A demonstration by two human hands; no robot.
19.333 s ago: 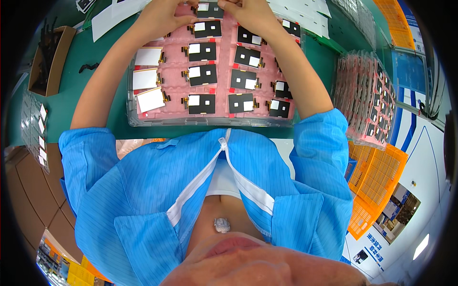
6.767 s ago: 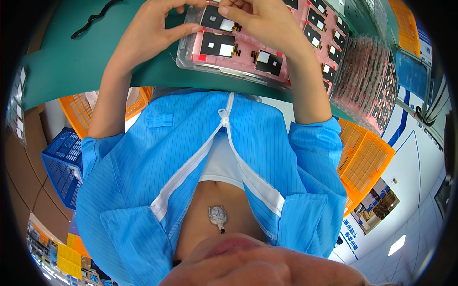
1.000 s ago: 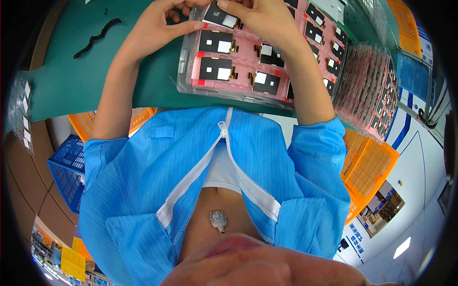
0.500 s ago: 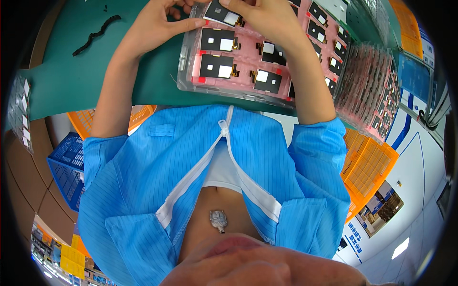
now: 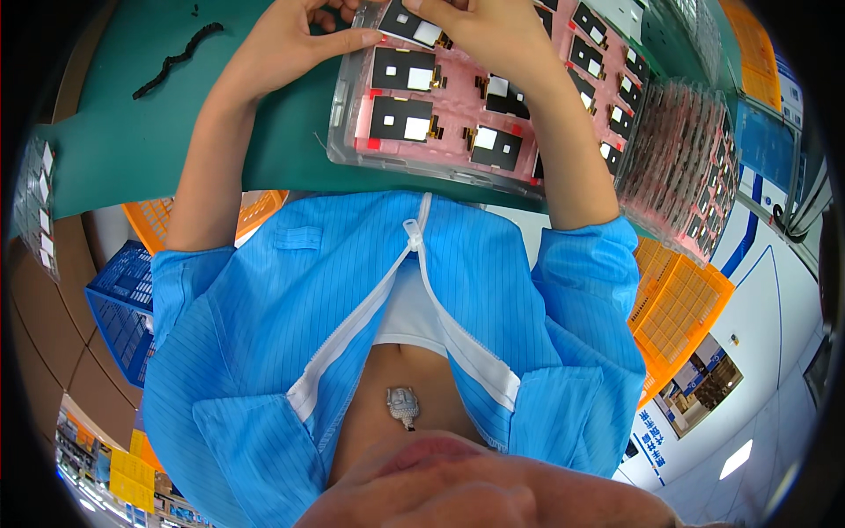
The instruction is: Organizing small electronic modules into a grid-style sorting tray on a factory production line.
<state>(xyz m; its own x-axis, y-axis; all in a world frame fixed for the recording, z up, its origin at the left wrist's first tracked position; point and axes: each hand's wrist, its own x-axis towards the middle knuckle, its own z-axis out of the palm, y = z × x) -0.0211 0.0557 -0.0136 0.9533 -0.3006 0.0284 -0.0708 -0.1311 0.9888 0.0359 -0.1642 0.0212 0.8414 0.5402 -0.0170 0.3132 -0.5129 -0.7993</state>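
A flat black part with white squares and a small gold-brown connector lies slightly tilted at the top of a clear plastic tray lined with pink. My right hand bends over its upper right side, finger and thumb closed on it; some fingertips are cut off by the picture's upper edge. Beside its left edge, my left hand has the thumb stretched to the part's red tab and the other fingers curled. What those fingers hold is hidden. Similar black parts sit in the tray's other pockets, several with red tabs.
Right of the tray stands a tall stack of filled clear trays. A black twisted strip lies on the green table mat at left. Orange baskets and a blue basket stand below table height on either side.
The hands stay at the same black part with hardly any movement. The right fingers have shifted very slightly over it, and the view has moved a little.
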